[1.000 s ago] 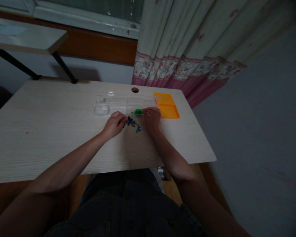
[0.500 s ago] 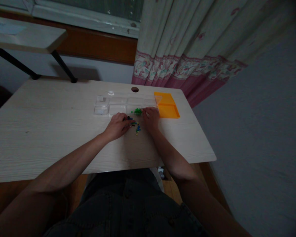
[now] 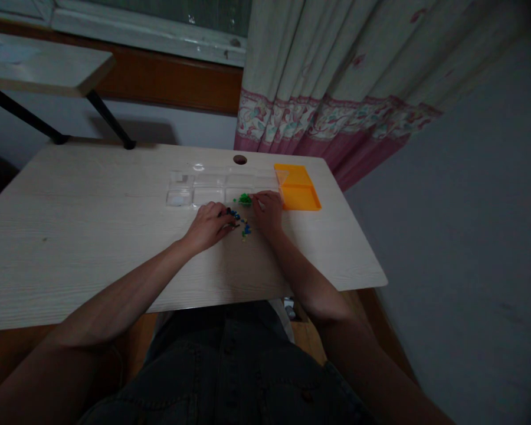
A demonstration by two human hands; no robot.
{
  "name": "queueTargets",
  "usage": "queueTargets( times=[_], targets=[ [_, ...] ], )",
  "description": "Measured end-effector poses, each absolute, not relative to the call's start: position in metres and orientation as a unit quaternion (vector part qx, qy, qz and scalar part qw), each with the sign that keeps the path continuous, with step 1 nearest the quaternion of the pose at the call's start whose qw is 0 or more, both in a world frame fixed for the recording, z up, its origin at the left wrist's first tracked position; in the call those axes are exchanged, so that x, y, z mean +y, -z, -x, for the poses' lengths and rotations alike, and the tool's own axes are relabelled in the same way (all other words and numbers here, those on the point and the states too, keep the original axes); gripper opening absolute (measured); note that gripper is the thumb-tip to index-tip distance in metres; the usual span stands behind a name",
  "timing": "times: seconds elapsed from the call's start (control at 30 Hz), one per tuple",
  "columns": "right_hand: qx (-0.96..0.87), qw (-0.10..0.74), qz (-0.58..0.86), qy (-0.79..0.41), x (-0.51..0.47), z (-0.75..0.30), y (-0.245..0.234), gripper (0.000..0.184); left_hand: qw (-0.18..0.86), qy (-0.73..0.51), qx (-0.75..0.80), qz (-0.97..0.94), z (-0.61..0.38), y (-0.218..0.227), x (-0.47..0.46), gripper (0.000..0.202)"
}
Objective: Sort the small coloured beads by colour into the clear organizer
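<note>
My left hand (image 3: 207, 225) lies on the table at the left of a loose pile of small blue, dark, green and yellowish pieces (image 3: 246, 229). Its fingers are apart, and the fingertips touch the pile's edge. My right hand (image 3: 269, 213) is over the front right of a clear plastic compartment tray (image 3: 209, 195). The fingers look pinched together beside a heap of small green pieces (image 3: 245, 199), which sits in a front compartment. Whatever is between those fingertips is too small to make out. One green bit lies apart, left of the heap.
An orange two-part tray (image 3: 300, 198) stands at the right end of the clear one, partly under its edge. Behind them is a round hole (image 3: 240, 160) in the table (image 3: 115, 236). A raised shelf (image 3: 48, 65) on black legs stands back left; a curtain (image 3: 292, 118) hangs behind.
My left hand's fingertips have drawn back slightly from the pile, so more blue and dark pieces show. My right hand stays by the green heap. The view has shifted a little.
</note>
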State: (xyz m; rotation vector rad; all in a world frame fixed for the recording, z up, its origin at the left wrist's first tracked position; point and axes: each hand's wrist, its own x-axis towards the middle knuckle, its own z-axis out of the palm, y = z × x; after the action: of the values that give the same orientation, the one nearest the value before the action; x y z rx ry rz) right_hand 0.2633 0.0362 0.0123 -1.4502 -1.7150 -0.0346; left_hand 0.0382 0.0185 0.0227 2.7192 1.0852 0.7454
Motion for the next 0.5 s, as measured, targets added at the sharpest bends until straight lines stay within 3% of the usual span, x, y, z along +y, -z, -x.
queueTargets(
  times=[0.5],
  targets=[
    [-0.697, 0.436, 0.569, 0.016, 0.0356, -0.2627, -0.0137, 0.033, 0.049, -0.218, 0.374, -0.9, -0.036, -0.025, 0.0201, 0.016]
  ],
)
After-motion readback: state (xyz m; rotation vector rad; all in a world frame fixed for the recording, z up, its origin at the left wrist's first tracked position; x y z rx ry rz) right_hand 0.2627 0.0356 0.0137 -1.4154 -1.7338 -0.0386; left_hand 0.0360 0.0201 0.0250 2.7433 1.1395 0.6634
